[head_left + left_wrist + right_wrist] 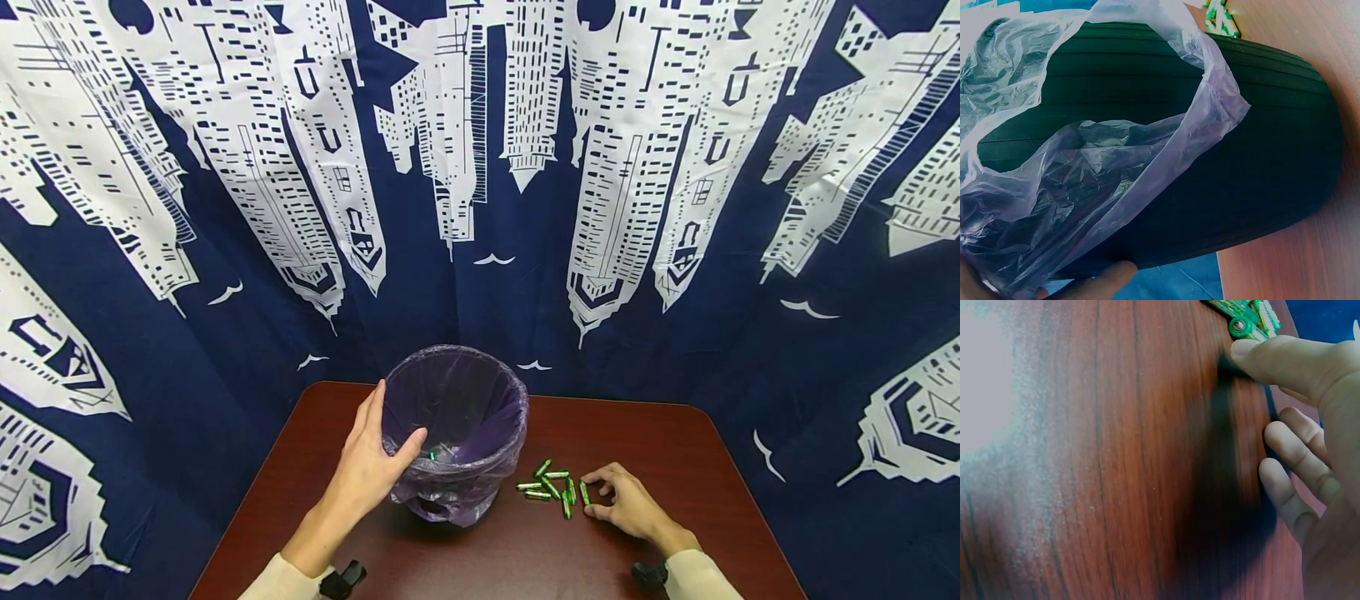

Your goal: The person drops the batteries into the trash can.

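A dark ribbed trash bin (1279, 137) stands upright, lined with a translucent purple bag (457, 487) folded over its rim. My left hand (363, 471) grips the left front of the rim, thumb over the edge and fingers down the outer side. Right of the bin, my right hand (633, 508) pinches a green battery (585, 493) lengthwise between thumb and index finger, low over the table. Its other fingers hang bent in the right wrist view. Several more green batteries (555, 487) lie in a loose cluster beside it. A small green piece (432, 456) shows inside the bin.
The reddish-brown wooden table (622, 425) has rounded back corners. Behind it and at both sides hangs a dark blue curtain (480, 317) printed with white buildings. Dark straps (343, 578) sit at both wrists.
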A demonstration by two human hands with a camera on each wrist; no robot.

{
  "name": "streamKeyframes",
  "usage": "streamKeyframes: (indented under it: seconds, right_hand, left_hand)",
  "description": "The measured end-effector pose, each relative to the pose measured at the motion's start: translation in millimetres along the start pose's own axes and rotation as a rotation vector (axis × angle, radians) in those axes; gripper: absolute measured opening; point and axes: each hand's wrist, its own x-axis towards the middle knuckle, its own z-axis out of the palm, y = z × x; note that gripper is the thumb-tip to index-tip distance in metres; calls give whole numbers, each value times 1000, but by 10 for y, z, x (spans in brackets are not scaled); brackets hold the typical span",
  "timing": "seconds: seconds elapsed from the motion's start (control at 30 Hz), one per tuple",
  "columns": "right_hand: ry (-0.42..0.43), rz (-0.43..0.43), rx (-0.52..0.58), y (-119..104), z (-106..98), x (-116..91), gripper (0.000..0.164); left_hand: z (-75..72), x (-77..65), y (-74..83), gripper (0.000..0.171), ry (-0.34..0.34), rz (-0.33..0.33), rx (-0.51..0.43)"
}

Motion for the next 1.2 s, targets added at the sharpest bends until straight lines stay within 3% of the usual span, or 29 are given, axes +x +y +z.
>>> streamKeyframes:
  seconds: [0.23, 0.53, 0.83, 1.2]
  right_hand:
    - [15, 31, 54, -15, -79, -44, 45]
    - [97, 38, 29, -152, -237, -49, 46]
    - [202, -81, -24, -394, -425, 11, 48]
    - [291, -240, -117, -857, -652, 155, 47]
  left_hand:
    - [8, -2, -2, 112, 15, 10, -7]
    - [3, -7, -11, 110, 27, 10, -16]
    - [9, -11, -14, 109, 31, 13, -19]
    - [50, -32, -41, 103, 81, 27, -24]
